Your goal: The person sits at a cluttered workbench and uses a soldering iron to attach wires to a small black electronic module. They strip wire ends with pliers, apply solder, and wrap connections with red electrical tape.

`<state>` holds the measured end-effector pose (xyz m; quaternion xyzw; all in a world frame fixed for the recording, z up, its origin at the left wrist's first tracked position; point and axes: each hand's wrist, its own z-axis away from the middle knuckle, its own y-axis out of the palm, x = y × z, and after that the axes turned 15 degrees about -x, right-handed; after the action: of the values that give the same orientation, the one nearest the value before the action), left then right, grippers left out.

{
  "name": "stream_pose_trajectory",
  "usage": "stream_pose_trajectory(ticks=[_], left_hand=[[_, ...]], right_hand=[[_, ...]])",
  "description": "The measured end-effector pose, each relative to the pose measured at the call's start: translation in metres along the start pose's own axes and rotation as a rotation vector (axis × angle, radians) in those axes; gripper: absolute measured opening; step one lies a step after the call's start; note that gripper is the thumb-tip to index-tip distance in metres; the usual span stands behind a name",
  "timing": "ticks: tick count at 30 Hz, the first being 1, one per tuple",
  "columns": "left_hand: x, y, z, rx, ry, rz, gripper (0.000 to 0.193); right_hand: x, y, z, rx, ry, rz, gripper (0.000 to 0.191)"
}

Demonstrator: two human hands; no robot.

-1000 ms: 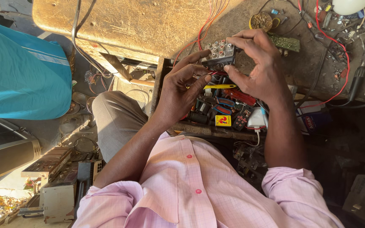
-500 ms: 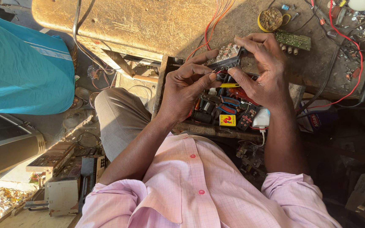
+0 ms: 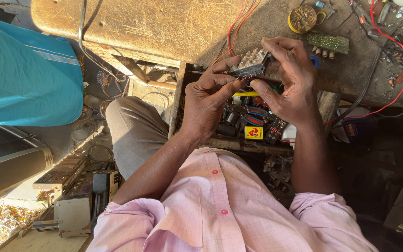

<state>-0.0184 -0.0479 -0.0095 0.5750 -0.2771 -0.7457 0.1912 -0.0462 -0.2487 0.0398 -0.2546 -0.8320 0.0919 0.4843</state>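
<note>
Left hand (image 3: 206, 100): my fingers are clamped on the near end of a small dark circuit module (image 3: 249, 66), thumb on top, fingertips beneath.
Right hand (image 3: 291, 79): my fingers are closed on the module's far end, forefinger hooked over the top, thumb pressing from below.
Module: held in the air between both hands, above the open wooden drawer (image 3: 177, 100) and just off the tabletop (image 3: 164, 23) edge; red and orange wires (image 3: 233, 28) run from it up across the tabletop.
Edges: the worn tabletop edge lies just beyond my knuckles; the drawer's front rail sits close under my wrists.
Drawer contents: pliers with red-blue handles (image 3: 253, 116), a yellow box (image 3: 253, 132) and small parts, packed tight.
Room to move: bare tabletop to the left of the wires; to the right a yellow tin (image 3: 302, 18), a green board (image 3: 328, 42) and a red cable (image 3: 399, 56) crowd the surface.
Left side: my knee (image 3: 134, 128), a teal cloth (image 3: 24, 77), old radios on the floor.
</note>
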Motion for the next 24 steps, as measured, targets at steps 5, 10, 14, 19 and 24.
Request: stream_pose_trajectory(ticks=[5,10,14,19,24], left_hand=[[0.004,0.0,0.001,-0.033,0.01,-0.004,0.006],[0.007,-0.001,0.001,-0.046,0.006,-0.014,0.007],[0.007,-0.002,0.001,-0.054,0.067,-0.043,0.007],[0.003,-0.006,0.004,-0.02,0.076,-0.062,0.005],[0.003,-0.005,0.008,-0.038,-0.049,0.095,0.007]], right_hand=[[-0.003,0.001,0.005,-0.038,0.015,-0.033,0.068],[-0.005,-0.02,0.024,-0.12,-0.004,-0.068,0.068],[-0.014,-0.064,0.06,-0.384,0.086,-0.006,0.068],[-0.03,-0.151,0.111,-0.717,0.001,0.685,0.045],[-0.05,-0.198,0.134,-0.895,0.368,1.0,0.048]])
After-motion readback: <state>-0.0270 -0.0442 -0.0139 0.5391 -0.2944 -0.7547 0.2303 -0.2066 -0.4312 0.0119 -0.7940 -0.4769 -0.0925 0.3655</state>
